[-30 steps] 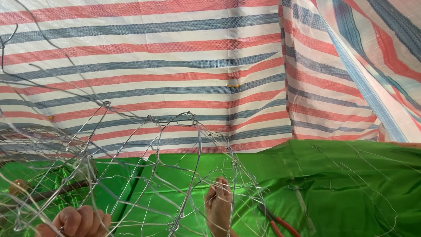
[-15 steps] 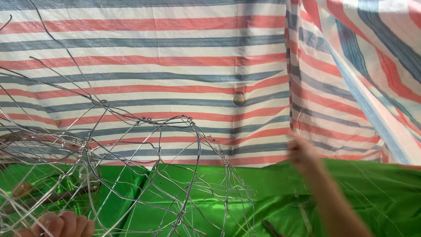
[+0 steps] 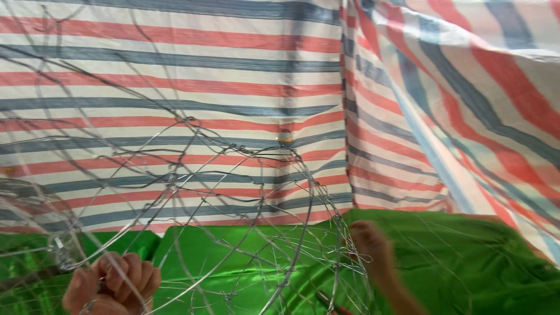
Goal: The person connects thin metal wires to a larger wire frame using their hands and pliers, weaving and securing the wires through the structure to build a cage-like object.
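Silver wire mesh (image 3: 233, 192) is bunched in the left hand (image 3: 111, 286), fist closed tight around the strands down low. Right hand (image 3: 373, 248) is blurry at the mesh's right edge, can't tell its grip. Green sheet (image 3: 466, 274) below, striped tarp (image 3: 233, 76) behind.

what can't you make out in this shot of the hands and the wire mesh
- Left hand, head view: closed in a fist around strands of the wire mesh; the bottom edge cuts off the wrist.
- Right hand, head view: motion-blurred at the mesh's edge, so the fingers and any grip cannot be told.
- A dark and red item at the bottom edge: mostly cut off, kind unclear.
- What lies under the green sheet: covered.
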